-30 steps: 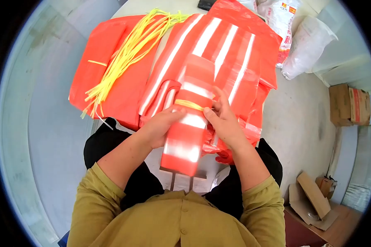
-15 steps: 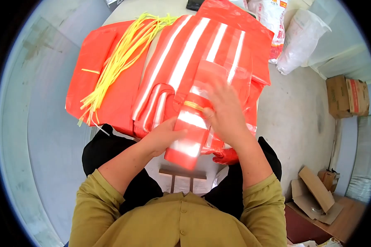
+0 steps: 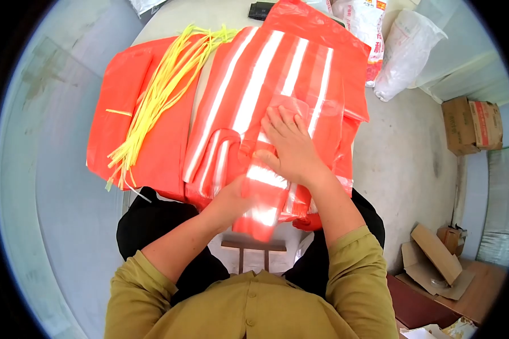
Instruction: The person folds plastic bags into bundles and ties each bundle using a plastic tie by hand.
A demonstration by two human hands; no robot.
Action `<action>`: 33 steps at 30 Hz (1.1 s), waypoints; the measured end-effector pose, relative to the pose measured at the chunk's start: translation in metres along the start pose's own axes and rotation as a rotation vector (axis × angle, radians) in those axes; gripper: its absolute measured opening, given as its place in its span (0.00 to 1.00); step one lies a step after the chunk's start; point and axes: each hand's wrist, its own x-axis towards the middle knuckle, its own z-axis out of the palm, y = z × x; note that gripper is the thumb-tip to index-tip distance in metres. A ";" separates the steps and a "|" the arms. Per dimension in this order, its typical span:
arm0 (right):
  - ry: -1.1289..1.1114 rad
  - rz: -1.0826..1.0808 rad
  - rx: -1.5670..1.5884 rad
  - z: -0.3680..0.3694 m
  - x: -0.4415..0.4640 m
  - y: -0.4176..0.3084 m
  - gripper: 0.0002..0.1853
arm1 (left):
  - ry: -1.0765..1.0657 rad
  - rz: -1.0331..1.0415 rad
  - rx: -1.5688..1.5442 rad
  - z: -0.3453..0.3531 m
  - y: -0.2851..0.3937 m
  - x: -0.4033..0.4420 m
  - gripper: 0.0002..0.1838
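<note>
A folded bundle of red plastic bags [image 3: 266,176] with pale shiny bands lies across a wider stack of the same striped red bags [image 3: 257,73]. My right hand [image 3: 291,144] rests flat on the bundle's upper part, fingers stretched out. At the bundle's lower left edge is my left hand [image 3: 229,203]; its fingertips are blurred and partly hidden. The bundle's near end overhangs the table edge and is smeared by motion. Left of the stack, a bunch of yellow strips [image 3: 158,101] lies on flat red plastic [image 3: 110,135].
A pale table [image 3: 178,20] carries the plastic, with a black object [image 3: 260,10] at its back. White sacks [image 3: 407,51] stand at the back right. Cardboard boxes [image 3: 461,127] are at the right wall, and an opened carton [image 3: 435,265] lies lower right.
My right hand has flattened onto the bundle, and its fingers now cover the spot where a yellow band showed. The bundle's near end and my left hand have shifted slightly toward me.
</note>
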 end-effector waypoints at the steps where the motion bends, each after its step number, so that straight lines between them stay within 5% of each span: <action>1: 0.007 0.014 -0.010 0.000 0.004 0.005 0.42 | -0.003 0.012 -0.009 -0.001 -0.006 0.003 0.33; 8: 0.134 0.061 -0.060 0.017 0.014 0.021 0.39 | -0.040 0.009 0.012 -0.003 -0.004 0.003 0.31; 11: 0.293 0.373 1.203 -0.026 0.000 0.003 0.35 | -0.108 0.027 -0.089 -0.007 -0.006 0.005 0.30; 14: 0.454 0.378 0.725 -0.039 -0.036 0.012 0.33 | -0.048 0.050 -0.175 -0.006 -0.007 -0.001 0.26; 18: 0.317 0.335 0.622 -0.016 -0.108 -0.018 0.35 | -0.073 0.026 -0.217 0.004 0.003 -0.014 0.26; 21: 0.247 0.589 1.547 -0.038 -0.145 -0.091 0.37 | -0.040 0.057 -0.193 0.030 -0.001 -0.032 0.28; 26: 0.279 0.531 1.904 0.008 -0.205 -0.095 0.37 | -0.094 0.140 -0.230 0.084 -0.058 -0.063 0.34; 29: 0.333 0.517 1.834 -0.002 -0.246 -0.093 0.38 | -0.051 0.092 -0.156 0.106 -0.070 -0.088 0.36; 32: 0.566 0.427 1.567 -0.027 -0.303 -0.069 0.41 | -0.258 0.101 0.126 0.089 -0.062 -0.095 0.39; 33: 0.642 0.383 1.683 -0.035 -0.325 -0.055 0.41 | -0.207 0.301 0.372 0.083 -0.061 -0.087 0.41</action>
